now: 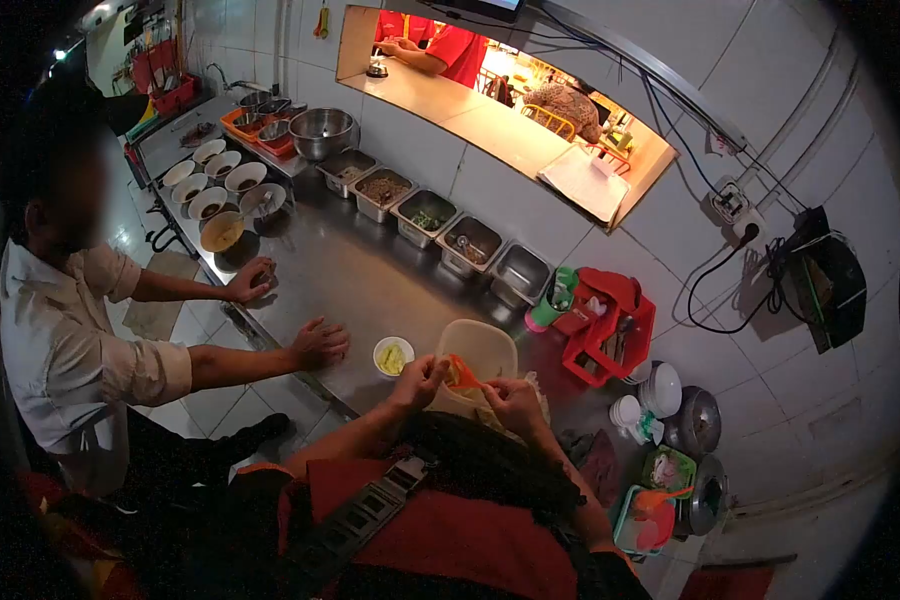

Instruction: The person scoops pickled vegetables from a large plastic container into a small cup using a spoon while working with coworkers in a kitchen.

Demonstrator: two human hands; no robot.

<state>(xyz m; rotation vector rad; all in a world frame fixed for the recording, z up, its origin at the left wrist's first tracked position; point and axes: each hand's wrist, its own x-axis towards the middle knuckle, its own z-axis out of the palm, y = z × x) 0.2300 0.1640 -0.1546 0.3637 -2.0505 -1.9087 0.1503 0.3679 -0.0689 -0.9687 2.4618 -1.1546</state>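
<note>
Over a pale translucent plastic tub, both hands work close together. My right hand pinches the end of an orange plastic spoon, whose head points toward the left hand. My left hand is closed, fingers curled together beside the spoon; what they hold is hidden. Just left of it stands a small white bowl with yellow-green food pieces inside. A clear plastic bag lies partly hidden behind my right hand.
A co-worker at the left holds both hands over the steel counter. Several soup bowls stand at the far end. Steel food pans line the wall. A red cutlery rack and stacked dishes are right.
</note>
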